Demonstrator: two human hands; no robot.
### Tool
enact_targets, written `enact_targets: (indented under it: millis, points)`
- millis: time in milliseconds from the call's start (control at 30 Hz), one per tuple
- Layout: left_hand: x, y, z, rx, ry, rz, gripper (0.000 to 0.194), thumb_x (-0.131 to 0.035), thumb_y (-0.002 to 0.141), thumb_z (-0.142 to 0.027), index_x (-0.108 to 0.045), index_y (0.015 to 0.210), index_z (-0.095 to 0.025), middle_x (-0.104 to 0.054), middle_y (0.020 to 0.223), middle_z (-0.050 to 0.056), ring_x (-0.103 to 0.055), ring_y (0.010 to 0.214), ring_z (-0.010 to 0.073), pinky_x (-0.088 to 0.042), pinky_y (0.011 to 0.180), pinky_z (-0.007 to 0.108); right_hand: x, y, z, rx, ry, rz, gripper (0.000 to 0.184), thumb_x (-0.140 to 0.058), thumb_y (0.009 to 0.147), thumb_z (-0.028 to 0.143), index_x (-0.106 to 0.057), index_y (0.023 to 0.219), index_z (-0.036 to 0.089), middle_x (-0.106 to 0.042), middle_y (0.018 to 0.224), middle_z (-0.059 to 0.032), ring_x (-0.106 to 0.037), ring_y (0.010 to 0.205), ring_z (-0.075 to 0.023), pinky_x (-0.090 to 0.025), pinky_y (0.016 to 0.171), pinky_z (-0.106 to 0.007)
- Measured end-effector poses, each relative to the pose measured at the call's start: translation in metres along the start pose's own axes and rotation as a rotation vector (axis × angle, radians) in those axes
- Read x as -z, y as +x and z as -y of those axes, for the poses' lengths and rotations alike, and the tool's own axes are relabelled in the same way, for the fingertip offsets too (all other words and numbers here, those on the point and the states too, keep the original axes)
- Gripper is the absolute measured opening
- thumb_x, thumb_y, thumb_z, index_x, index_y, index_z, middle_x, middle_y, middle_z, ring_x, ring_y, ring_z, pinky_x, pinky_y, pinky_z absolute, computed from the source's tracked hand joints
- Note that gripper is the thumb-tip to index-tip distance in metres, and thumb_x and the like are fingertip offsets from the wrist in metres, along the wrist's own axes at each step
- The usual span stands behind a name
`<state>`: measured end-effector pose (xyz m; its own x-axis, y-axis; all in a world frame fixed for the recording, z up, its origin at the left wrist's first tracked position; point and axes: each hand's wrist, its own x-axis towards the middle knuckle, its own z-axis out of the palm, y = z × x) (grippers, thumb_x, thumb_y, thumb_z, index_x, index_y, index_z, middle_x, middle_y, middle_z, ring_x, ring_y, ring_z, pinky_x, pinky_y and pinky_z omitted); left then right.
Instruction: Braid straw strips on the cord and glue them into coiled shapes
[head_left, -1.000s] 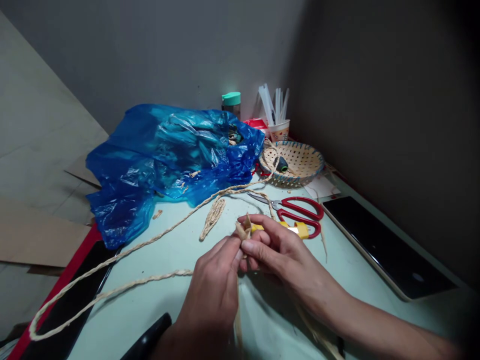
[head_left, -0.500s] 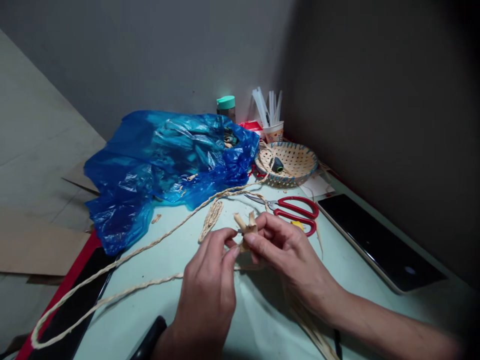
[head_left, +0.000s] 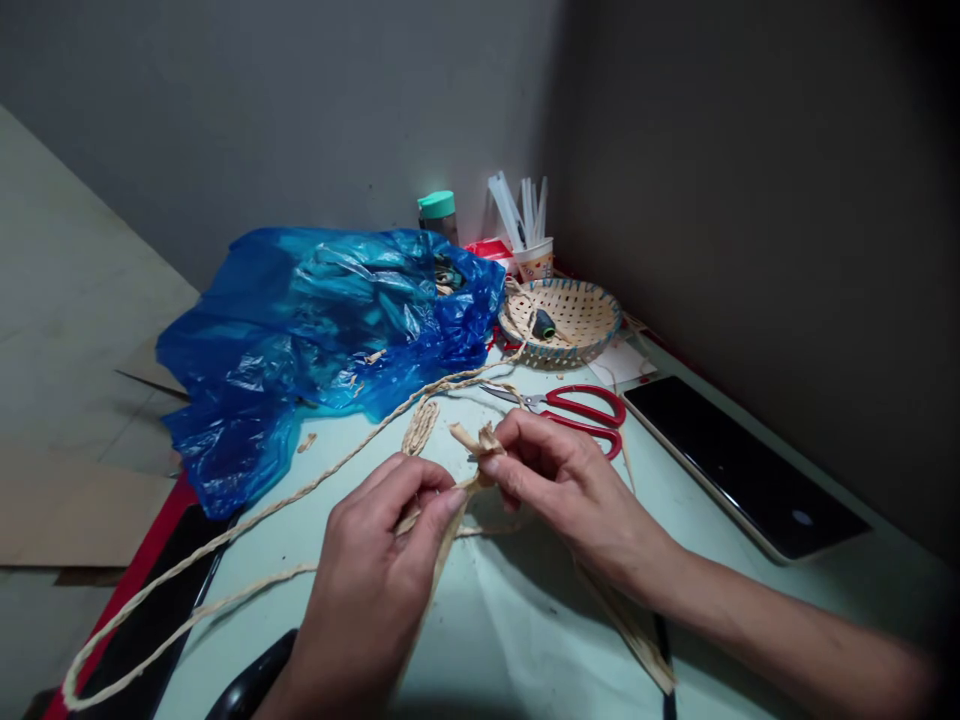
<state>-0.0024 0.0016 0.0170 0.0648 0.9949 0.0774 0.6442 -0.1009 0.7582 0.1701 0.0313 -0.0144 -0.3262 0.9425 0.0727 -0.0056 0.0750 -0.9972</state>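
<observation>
My right hand (head_left: pixel 559 480) pinches the short, frayed ends of some pale dried plant strips (head_left: pixel 466 437) between thumb and fingers. Just to its left, my left hand (head_left: pixel 394 530) is closed on the same strips, thumb against forefinger. One flat strip hangs from between the hands toward the table's front. A long twisted cord (head_left: pixel 322 483) of like fibre loops out to the left and runs behind my left hand. Beyond the hands lie a small coiled braid (head_left: pixel 421 428) and red-handled scissors (head_left: pixel 585 405), partly hidden by my right hand.
A crumpled blue plastic bag (head_left: pixel 322 310) covers the back left. Behind the scissors sits a woven basket (head_left: pixel 600 312) holding a small dark object. A paper cup (head_left: pixel 535 258) of clear strips and a teal-lidded bottle (head_left: pixel 437 207) stand by the wall. A dark-screened phone (head_left: pixel 735 465) lies right.
My left hand has moved left and down, drawing apart from my right, and a flat strip now shows stretched between them. The view has shifted slightly.
</observation>
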Motion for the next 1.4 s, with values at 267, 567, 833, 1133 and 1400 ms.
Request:
enact_targets:
  millis: [267,567,833,1133,1400]
  points:
    - [-0.038,-0.027,0.005,-0.442,0.496,-0.267,0.025,-0.051,0.090,-0.013,-0.068,0.107,-0.018,-0.069,0.075,0.005,-0.061,0.063,0.0186,-0.038,0.061,0.030,-0.002,-0.001,-0.002,-0.062,0.210,-0.010,0.010,-0.058,0.093,0.026,-0.054,0.084,0.022,-0.063,0.072,0.0037,-0.047,0.061,-0.0114,-0.037,0.058,-0.024]
    - [-0.051,-0.028,0.012,-0.820,0.861,-0.388,0.021,-0.059,0.084,-0.003,-0.064,0.104,-0.004,-0.066,0.070,0.006,-0.053,0.062,0.0180,-0.035,0.061,0.033,-0.005,-0.001,-0.005,-0.107,0.264,-0.015,0.015,-0.060,0.090,0.024,-0.051,0.079,0.020,-0.049,0.068,0.0055,-0.045,0.063,-0.0095,-0.035,0.058,-0.022]
    - [-0.034,-0.019,0.000,-0.116,-0.188,-0.216,0.013,-0.049,0.095,-0.024,-0.061,0.096,-0.022,-0.060,0.090,0.003,-0.057,0.087,0.0178,-0.044,0.078,0.031,-0.004,-0.006,-0.008,-0.079,0.123,0.047,0.012,-0.058,0.093,0.029,-0.053,0.086,0.021,-0.055,0.070,0.0038,-0.056,0.068,-0.0130,-0.039,0.062,-0.023]
    - [-0.052,-0.011,0.022,0.439,-0.862,0.285,0.028,-0.052,0.092,-0.041,-0.056,0.100,-0.015,-0.048,0.069,-0.004,-0.028,0.048,0.0056,-0.021,0.044,0.020,-0.003,-0.012,-0.009,0.000,-0.353,0.154,0.022,-0.039,0.102,0.035,-0.050,0.088,0.022,-0.060,0.084,-0.0017,-0.057,0.079,-0.0172,-0.042,0.069,-0.028]
    - [-0.036,-0.003,0.020,0.108,-0.229,0.189,0.035,-0.043,0.094,-0.034,-0.050,0.063,-0.020,-0.056,0.071,0.003,-0.052,0.074,0.0199,-0.038,0.073,0.033,-0.003,-0.021,-0.005,0.088,-0.611,0.186,0.036,-0.036,0.094,0.013,-0.032,0.129,0.021,-0.066,0.093,-0.0060,-0.063,0.082,-0.0213,-0.045,0.069,-0.032]
